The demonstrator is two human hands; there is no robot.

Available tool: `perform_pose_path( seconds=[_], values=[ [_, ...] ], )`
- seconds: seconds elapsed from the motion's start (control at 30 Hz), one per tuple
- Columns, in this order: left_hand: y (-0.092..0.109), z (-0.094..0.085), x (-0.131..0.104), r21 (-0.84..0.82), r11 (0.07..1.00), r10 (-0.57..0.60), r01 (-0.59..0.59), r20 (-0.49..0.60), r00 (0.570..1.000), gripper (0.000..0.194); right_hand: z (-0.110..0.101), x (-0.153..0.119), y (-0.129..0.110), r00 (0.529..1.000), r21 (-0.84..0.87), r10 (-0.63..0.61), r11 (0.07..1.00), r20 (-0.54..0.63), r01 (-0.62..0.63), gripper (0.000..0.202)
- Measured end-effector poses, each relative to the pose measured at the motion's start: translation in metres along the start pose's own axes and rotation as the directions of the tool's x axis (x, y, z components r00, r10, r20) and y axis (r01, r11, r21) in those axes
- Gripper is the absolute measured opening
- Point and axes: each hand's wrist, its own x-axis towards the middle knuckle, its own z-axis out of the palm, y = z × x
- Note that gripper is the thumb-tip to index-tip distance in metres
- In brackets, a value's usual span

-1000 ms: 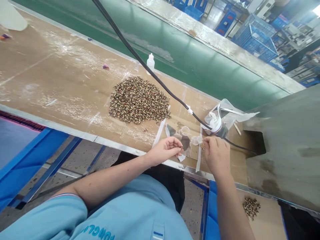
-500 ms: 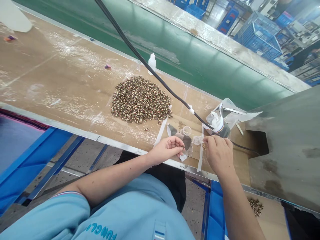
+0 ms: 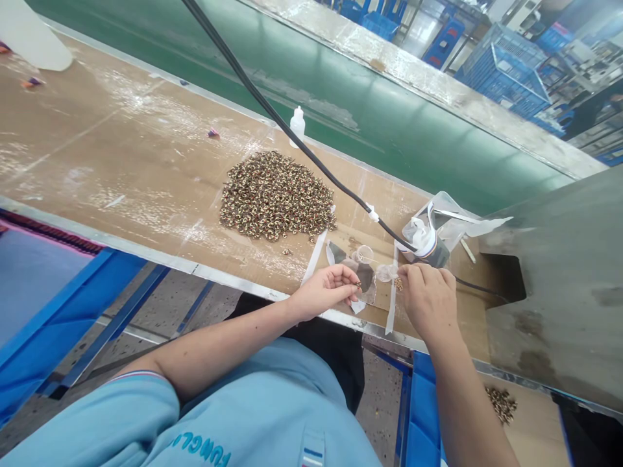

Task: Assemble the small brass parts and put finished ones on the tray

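Observation:
Between thumb and fingertips, my left hand [image 3: 331, 290] pinches a small dark and gold piece [image 3: 359, 284] above a grey cloth patch [image 3: 364, 277]. My right hand [image 3: 428, 295] has its fingers bent together beside a clear shallow dish [image 3: 387, 273]; whatever its fingertips hold is too small or hidden to make out. A few tiny gold parts [image 3: 398, 284] lie by those fingertips. Beyond my left hand is a large pile of small gold and dark pieces [image 3: 277, 194]. A round clear cup [image 3: 365, 254] stands on the cloth's far side.
A white squeeze bottle [image 3: 297, 126] stands behind the pile. Black cable [image 3: 292, 136] crosses overhead to a container with white tissue [image 3: 423, 240]. The metal housing [image 3: 559, 279] borders the right side. More pieces [image 3: 501, 405] lie on a lower surface at right.
The view has shifted slightly, so the table and pile appear a little further right. Both hands keep nearly the same pose.

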Motion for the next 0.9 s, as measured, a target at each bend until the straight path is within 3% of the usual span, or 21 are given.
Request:
perform_pose_path(
  seconds=[0.1, 0.23, 0.37, 0.53, 0.9],
  values=[
    [0.003, 0.001, -0.001, -0.055, 0.998, -0.004, 0.004, -0.008, 1.0, 0.021, -0.001, -0.003, -0.002, 0.991, 0.196, 0.135, 0.972, -0.012, -0.13, 0.021],
    [0.002, 0.005, -0.004, -0.199, 0.977, -0.073, 0.073, 0.007, 0.997, 0.031, -0.004, -0.009, -0.019, 0.957, 0.447, 0.288, 0.854, 0.024, -0.268, 0.02],
    [-0.002, 0.006, -0.007, -0.271, 0.952, -0.136, 0.141, 0.036, 0.99, 0.038, -0.003, -0.015, -0.046, 0.959, 0.574, 0.282, 0.782, 0.02, -0.242, 0.018],
    [-0.003, 0.004, -0.008, -0.267, 0.951, -0.146, 0.155, 0.051, 0.988, 0.039, 0.004, -0.019, -0.063, 0.973, 0.596, 0.231, 0.784, -0.017, -0.175, 0.014],
    [-0.004, 0.003, -0.009, -0.248, 0.956, -0.14, 0.157, 0.086, 0.986, 0.041, 0.008, -0.022, -0.065, 0.981, 0.588, 0.196, 0.792, 0.007, -0.163, 0.015]
  ],
)
